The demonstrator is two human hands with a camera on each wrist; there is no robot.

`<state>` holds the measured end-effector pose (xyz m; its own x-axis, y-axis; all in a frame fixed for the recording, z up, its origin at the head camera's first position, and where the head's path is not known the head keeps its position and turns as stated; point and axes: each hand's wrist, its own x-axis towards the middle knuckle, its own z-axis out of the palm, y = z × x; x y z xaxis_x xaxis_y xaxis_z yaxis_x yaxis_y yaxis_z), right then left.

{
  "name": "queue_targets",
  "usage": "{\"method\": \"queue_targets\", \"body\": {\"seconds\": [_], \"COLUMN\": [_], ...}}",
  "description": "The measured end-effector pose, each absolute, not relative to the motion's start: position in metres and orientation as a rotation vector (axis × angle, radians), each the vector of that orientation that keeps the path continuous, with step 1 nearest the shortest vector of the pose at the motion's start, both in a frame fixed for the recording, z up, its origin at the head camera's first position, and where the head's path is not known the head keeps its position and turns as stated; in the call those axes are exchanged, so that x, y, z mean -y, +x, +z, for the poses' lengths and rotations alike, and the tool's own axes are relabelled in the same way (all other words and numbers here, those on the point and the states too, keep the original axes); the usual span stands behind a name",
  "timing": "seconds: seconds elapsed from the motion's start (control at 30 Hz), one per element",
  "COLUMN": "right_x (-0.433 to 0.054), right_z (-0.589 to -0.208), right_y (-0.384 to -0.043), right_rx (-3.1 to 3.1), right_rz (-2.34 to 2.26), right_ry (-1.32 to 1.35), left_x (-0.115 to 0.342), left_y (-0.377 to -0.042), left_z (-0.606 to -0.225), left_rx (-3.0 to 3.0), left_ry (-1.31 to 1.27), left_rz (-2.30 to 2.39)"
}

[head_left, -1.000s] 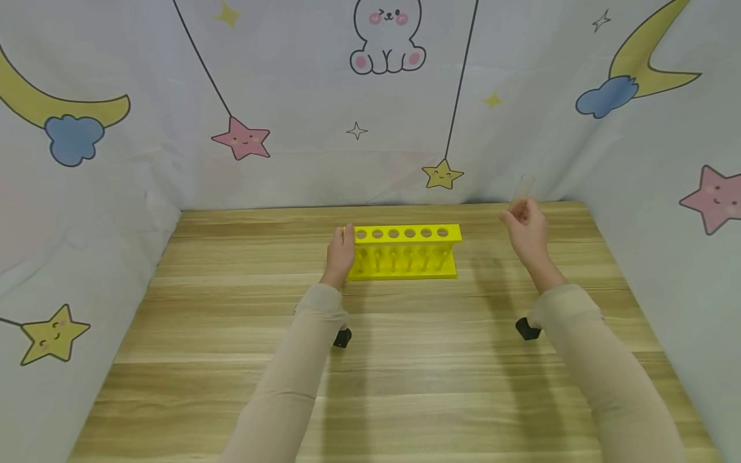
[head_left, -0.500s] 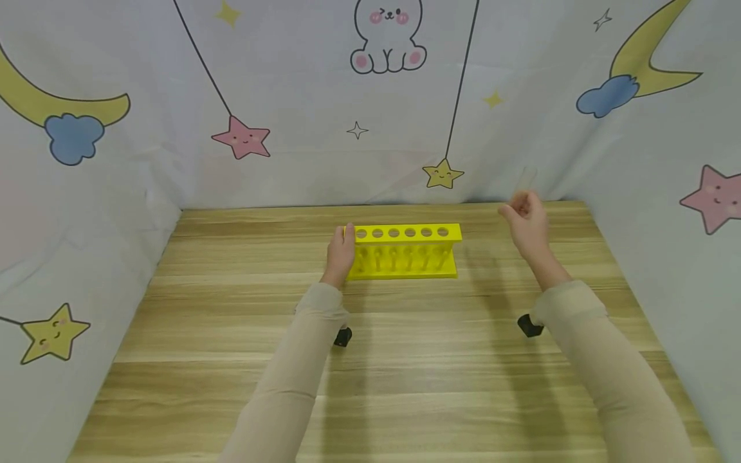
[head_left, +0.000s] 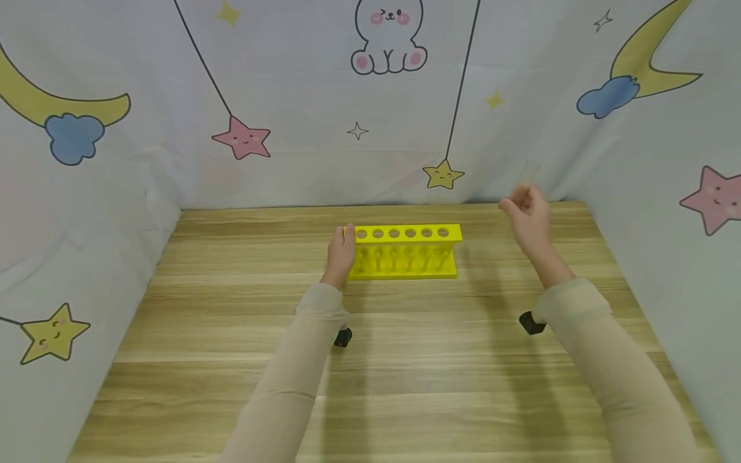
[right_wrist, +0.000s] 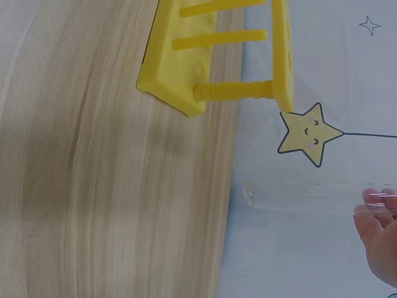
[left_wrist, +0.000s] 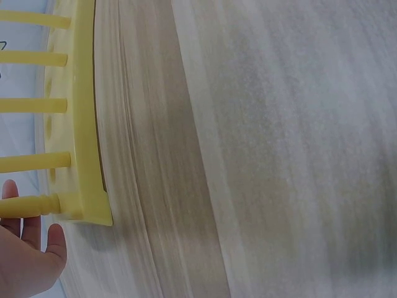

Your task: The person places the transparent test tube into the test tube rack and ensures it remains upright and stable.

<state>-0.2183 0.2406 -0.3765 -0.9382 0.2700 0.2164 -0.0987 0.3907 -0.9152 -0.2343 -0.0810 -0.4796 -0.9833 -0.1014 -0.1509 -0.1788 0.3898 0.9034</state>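
Observation:
A yellow test tube rack (head_left: 402,235) stands upright on the table, with a row of round holes in its top plate and pegs rising from its base. My left hand (head_left: 340,254) grips its left end, thumb and fingers around the end post (left_wrist: 25,206). To the right of the rack and raised above the table, my right hand (head_left: 529,222) pinches a clear glass test tube (right_wrist: 298,195) near its upper part. The tube's rounded closed end points down in the right wrist view. In the head view, the tube's top shows faintly above the fingers.
The wood-grain table (head_left: 405,386) runs back to a white cloth wall (head_left: 301,180) printed with stars, moons and a bear. More cloth closes off both sides. A small black device (head_left: 532,323) sits at each wrist.
My right hand has risen slightly, carrying the test tube upward with it. My left hand and the rack have stayed in place.

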Motion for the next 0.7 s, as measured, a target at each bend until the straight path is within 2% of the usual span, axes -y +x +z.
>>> {"method": "queue_targets", "body": {"seconds": [0.7], "right_x": [-0.226], "right_z": [-0.349], "right_y": [-0.213], "right_rx": [2.333], "right_rz": [1.644], "right_ry": [-0.038], "left_x": [0.081], "left_y": [-0.235], "left_z": [-0.480], "left_rx": [-2.551], "left_ry": [-0.270], "left_rz": [1.671]}}
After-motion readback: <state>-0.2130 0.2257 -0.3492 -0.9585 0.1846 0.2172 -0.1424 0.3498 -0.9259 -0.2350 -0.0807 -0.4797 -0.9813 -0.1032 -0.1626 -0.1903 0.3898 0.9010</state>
